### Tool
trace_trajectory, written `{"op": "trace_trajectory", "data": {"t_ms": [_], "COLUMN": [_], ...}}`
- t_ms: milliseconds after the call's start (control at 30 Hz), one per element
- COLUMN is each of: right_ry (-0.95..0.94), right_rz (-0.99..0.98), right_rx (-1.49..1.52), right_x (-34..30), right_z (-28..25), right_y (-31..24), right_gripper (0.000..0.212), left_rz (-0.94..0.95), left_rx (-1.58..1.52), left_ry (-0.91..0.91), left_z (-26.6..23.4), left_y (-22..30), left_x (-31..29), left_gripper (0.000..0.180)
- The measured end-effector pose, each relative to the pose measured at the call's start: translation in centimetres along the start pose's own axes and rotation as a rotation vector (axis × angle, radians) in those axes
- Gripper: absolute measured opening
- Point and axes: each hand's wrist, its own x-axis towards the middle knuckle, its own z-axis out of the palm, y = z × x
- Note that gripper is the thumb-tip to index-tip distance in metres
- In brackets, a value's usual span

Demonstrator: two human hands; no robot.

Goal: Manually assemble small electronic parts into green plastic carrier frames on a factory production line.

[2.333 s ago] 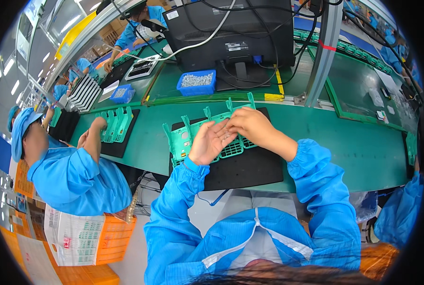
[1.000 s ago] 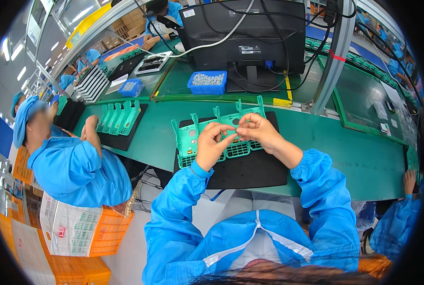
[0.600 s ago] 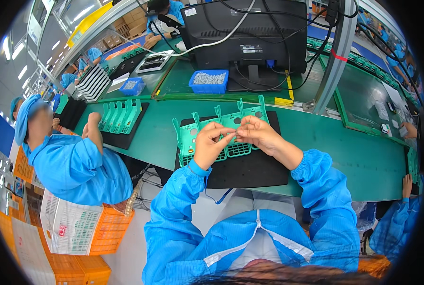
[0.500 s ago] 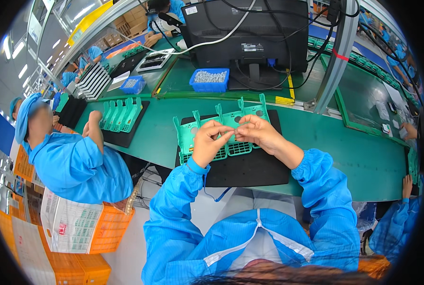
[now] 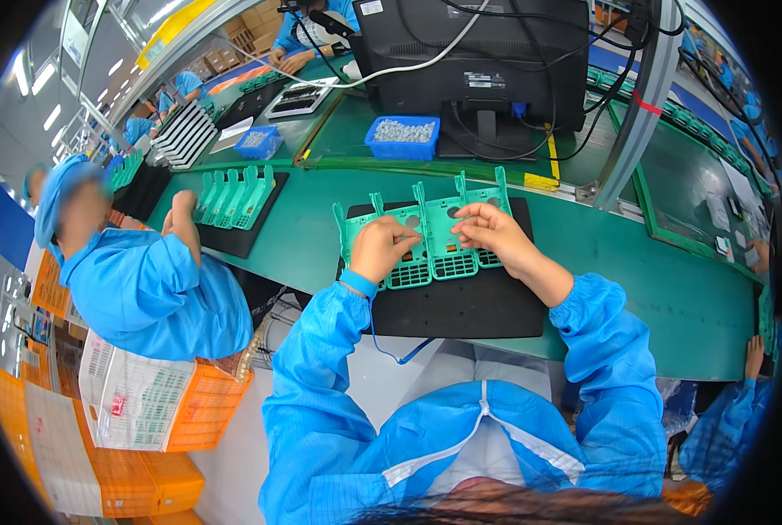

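Note:
Several green plastic housings stand side by side on a black mat in front of me, each with a grid at its near end and a tab at its far end. My left hand is over the left part of the row, thumb and forefinger pinched together close to a housing. If it holds anything, that is too small to make out. Over the right part of the row, my right hand has its thumb and fingertips drawn together, and I cannot make out what is in them. A blue band with a cord circles my left wrist.
Beyond the mat stand a blue bin of small pale parts and a black monitor. A metal post rises at right. On the left, a co-worker sits by another mat with green housings.
My hands, fingertips together before, have parted. The left has moved down and slightly left toward a housing; the right has shifted a little to the right. The whole view has shifted slightly.

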Motion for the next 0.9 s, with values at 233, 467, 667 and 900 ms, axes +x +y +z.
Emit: {"op": "trace_trajectory", "data": {"t_ms": [233,467,667,900], "right_ry": [-0.006,-0.013,-0.014,-0.013], "right_rz": [-0.015,-0.008,-0.016,-0.016], "right_rx": [-0.020,-0.004,-0.010,-0.012], "right_x": [0.0,0.1,0.2,0.2], "right_z": [0.0,-0.1,-0.1,-0.1], "right_y": [0.1,0.2,0.3,0.5], "right_gripper": [0.025,0.026,0.024,0.024], "left_rz": [0.038,0.088,0.297,0.387], "left_rx": [-0.013,0.077,0.216,0.300], "left_ry": [-0.015,-0.003,-0.006,-0.121], "left_z": [0.8,0.7,1.2,0.4], "left_y": [-0.3,0.2,0.8,2.0], "left_x": [0.0,-0.1,-0.7,-1.0], "left_gripper": [0.009,0.007,0.010,0.013]}}
